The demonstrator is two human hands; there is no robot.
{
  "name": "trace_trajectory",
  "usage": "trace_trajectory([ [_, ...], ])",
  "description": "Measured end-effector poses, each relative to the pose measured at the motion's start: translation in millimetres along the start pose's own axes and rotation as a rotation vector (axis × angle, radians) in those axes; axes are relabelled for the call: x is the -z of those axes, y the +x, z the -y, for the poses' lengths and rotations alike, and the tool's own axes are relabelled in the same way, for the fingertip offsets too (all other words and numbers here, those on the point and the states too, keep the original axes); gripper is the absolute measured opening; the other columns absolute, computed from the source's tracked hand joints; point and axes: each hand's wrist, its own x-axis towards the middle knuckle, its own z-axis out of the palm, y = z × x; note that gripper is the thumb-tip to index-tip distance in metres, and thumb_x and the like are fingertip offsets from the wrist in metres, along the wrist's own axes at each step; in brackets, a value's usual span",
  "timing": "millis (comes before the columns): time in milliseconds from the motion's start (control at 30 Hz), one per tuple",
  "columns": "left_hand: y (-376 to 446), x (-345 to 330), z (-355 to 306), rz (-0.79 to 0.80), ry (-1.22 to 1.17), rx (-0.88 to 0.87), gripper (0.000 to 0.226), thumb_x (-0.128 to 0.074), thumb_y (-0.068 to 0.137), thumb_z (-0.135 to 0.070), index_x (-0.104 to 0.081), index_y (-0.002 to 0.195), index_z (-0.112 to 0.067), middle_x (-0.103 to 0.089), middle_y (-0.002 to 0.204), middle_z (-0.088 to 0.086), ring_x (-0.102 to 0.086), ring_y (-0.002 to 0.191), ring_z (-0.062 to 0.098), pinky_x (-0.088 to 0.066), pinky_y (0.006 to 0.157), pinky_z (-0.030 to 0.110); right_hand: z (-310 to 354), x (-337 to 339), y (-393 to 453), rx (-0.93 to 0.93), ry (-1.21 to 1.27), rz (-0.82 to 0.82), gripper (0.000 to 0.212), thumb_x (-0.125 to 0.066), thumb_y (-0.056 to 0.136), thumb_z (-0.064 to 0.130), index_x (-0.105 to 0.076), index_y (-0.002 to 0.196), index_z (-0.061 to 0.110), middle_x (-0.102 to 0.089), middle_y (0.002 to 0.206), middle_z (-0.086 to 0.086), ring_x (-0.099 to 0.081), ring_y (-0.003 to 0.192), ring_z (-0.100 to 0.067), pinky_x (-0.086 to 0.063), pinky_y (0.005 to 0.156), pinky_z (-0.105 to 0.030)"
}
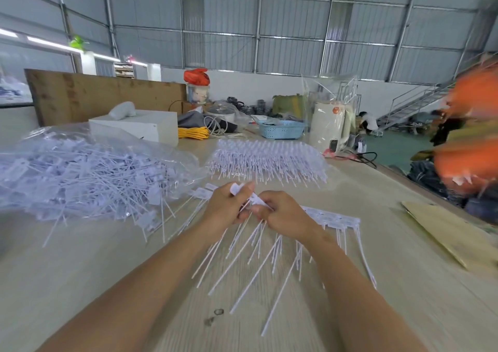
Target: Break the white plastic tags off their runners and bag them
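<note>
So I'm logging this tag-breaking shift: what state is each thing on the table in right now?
left hand: grips tags, fingers curled.
right hand: pinches the tag strip at its left end.
tag strip: partly lifted; its right end, tags joined, lies on the table.
clear bag: lying down, full of loose tags, some spilling out.
stacked runners: unbroken, piled behind the hands.
blue basket: upright.

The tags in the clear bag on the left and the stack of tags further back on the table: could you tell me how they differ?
The bagged tags lie loose and tangled, pointing every way, inside clear plastic; the stacked tags sit uncovered in neat layers, tails all pointing toward the camera. The bagged heap spreads wider. Both are white plastic tags with long thin tails, resting on the table.
</note>
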Motion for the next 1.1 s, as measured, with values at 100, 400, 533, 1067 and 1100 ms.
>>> trace_trajectory([
  [100, 0.5, 7.5, -8.2, 0.055, 0.011, 0.05, 0.026, -0.06, 0.093, -0.019, -0.051, 0.071, -0.009, -0.04, 0.043, -0.006, -0.031, 0.032, 0.006, -0.025, 0.036, 0.011, -0.4, 0.8, -1.2, 0.014, 0.062, 0.022, 0.02, -0.056, 0.093, 0.014, -0.06, 0.083, -0.002, -0.045, 0.056, 0.004, -0.04, 0.045, -0.005, -0.034, 0.052, -0.022],
  [400, 3.5, 83.9, -49.6, 0.233, 0.251, 0.156, 0.028, -0.064, 0.09, -0.027, -0.056, 0.064, -0.017, -0.036, 0.045, -0.004, -0.026, 0.035, 0.009, -0.02, 0.038, 0.017, -23.1, 30.1, -5.8, 0.095, -0.151, 0.112, 0.02, -0.065, 0.084, 0.005, -0.063, 0.066, -0.001, -0.045, 0.06, -0.007, -0.039, 0.054, -0.004, -0.032, 0.058, -0.02],
  [533, 14.3, 142.6, -57.6, 0.082, 0.877, 0.218, 0.028, -0.069, 0.085, -0.036, -0.06, 0.099, -0.013, -0.058, 0.075, 0.007, -0.059, 0.05, 0.013, -0.041, 0.047, 0.022, -26.9, 31.3, -1.8, 0.085, -0.161, 0.0, 0.034, -0.063, 0.086, 0.006, -0.048, 0.056, 0.014, -0.039, 0.057, 0.001, -0.035, 0.053, -0.005, -0.027, 0.055, -0.019],
  [1067, 60.6, 154.1, -42.1, 0.007, 1.672, 0.301, 0.069, -0.039, 0.095, -0.055, -0.011, 0.151, -0.028, 0.005, 0.158, 0.016, 0.005, 0.146, 0.033, -0.004, 0.112, 0.063, -11.0, 14.4, 0.5, 0.14, -0.084, 0.03, 0.022, -0.061, 0.087, 0.006, -0.057, 0.066, 0.01, -0.056, 0.06, 0.007, -0.053, 0.061, -0.011, -0.033, 0.058, -0.021],
  [1100, 55.6, 144.0, -49.4, 0.014, 1.68, 0.285, 0.058, -0.04, 0.097, -0.048, -0.02, 0.149, -0.033, 0.003, 0.158, 0.017, 0.006, 0.146, 0.034, -0.002, 0.112, 0.063, -11.1, 13.5, 0.2, 0.135, -0.072, 0.04, 0.021, -0.06, 0.088, 0.007, -0.056, 0.067, 0.008, -0.062, 0.069, -0.003, -0.058, 0.07, -0.019, -0.033, 0.06, -0.023],
])
